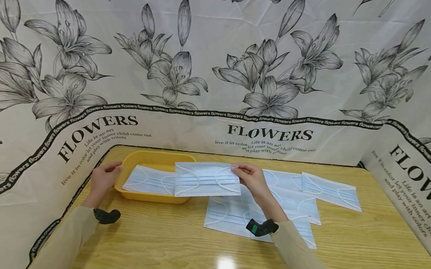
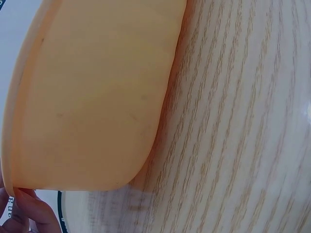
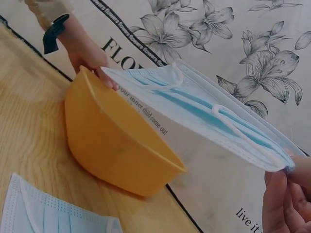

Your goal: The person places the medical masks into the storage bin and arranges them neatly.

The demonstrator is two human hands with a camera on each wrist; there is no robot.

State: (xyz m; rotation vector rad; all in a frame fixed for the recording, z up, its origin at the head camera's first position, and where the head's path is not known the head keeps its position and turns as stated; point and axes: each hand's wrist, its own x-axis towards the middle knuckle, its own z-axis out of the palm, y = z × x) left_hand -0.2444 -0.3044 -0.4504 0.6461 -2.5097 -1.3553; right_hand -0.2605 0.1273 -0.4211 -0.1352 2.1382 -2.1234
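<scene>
My left hand [image 1: 103, 180] holds the left rim of a yellow plastic bin [image 1: 151, 197]. In the left wrist view, thumb and fingers [image 2: 38, 213] pinch the bin's corner. A light-blue face mask [image 1: 146, 179] with white ear loops lies in the bin. My right hand [image 1: 256, 182] pinches another face mask [image 1: 207, 180] by its right edge. That mask is held up flat, its left end overlapping the bin's right side in the head view. The right wrist view shows this mask [image 3: 194, 104] tilted above the bin, thumb and fingertips at its near end.
Several more blue masks [image 1: 224, 218] overlap on the wooden table [image 1: 148, 242] right of the bin, partly behind my right forearm. One mask [image 1: 333, 192] lies farthest right. A white flower-print cloth [image 1: 185, 132] walls the back and sides.
</scene>
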